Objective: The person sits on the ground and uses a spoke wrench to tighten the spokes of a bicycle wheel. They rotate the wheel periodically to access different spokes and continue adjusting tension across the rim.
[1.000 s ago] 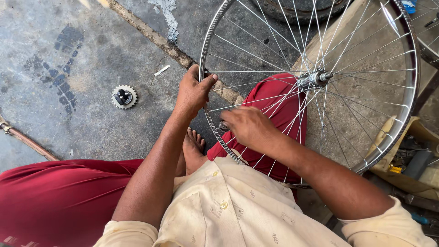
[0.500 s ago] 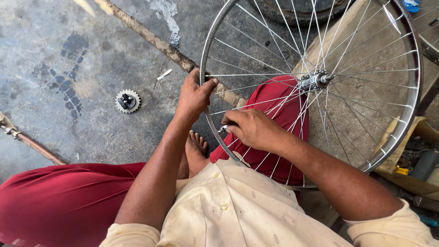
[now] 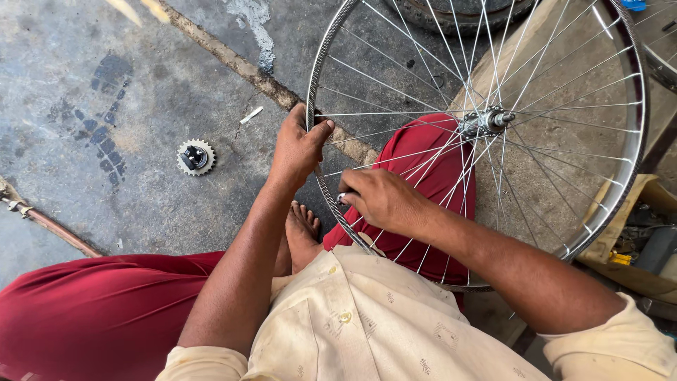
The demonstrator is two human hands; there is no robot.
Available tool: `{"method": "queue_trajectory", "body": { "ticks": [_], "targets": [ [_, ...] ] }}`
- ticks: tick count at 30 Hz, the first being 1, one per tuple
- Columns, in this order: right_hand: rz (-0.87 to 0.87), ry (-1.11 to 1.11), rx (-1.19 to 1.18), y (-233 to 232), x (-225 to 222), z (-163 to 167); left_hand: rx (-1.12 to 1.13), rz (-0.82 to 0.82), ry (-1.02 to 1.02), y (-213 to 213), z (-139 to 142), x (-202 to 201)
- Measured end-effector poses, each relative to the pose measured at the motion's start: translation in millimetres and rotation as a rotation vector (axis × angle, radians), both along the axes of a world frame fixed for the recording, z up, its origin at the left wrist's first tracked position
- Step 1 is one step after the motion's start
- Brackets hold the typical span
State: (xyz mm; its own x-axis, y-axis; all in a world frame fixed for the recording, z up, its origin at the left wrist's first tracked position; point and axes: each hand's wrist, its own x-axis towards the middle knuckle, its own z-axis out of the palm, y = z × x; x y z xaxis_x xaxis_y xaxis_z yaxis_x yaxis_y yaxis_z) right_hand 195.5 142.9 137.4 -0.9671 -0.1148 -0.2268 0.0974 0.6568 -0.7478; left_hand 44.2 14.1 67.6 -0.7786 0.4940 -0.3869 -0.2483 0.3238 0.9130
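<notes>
A silver spoked bicycle wheel (image 3: 324, 63) without a tyre rests over my red-clad knee (image 3: 430, 169), its hub (image 3: 486, 121) in the middle. My left hand (image 3: 297, 147) grips the rim on its near left side, thumb over the top. Just to the right, my right hand (image 3: 384, 201) is closed on a small metal tool (image 3: 341, 200) set against a spoke close to the rim. My bare foot (image 3: 302, 233) shows between my forearms.
A small toothed sprocket (image 3: 195, 156) lies on the concrete floor to the left. A rusty rod (image 3: 49, 226) runs along the left edge. At the right stands a cardboard box (image 3: 635, 247) of tools and parts; a tyre (image 3: 465, 10) lies at the top.
The view has shifted slightly. Both hands stay at the same place on the rim, with my right hand turned a little at the spoke.
</notes>
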Motion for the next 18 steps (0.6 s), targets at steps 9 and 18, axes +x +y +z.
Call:
{"method": "queue_trajectory", "body": {
  "ticks": [9, 18],
  "targets": [
    [0.042, 0.081, 0.110, -3, 6, -3, -0.011, -0.015, -0.009, 1, 6, 3],
    [0.172, 0.393, 0.416, -19, 9, -21, -0.034, -0.021, 0.002, 0, 2, 2]
  ]
}}
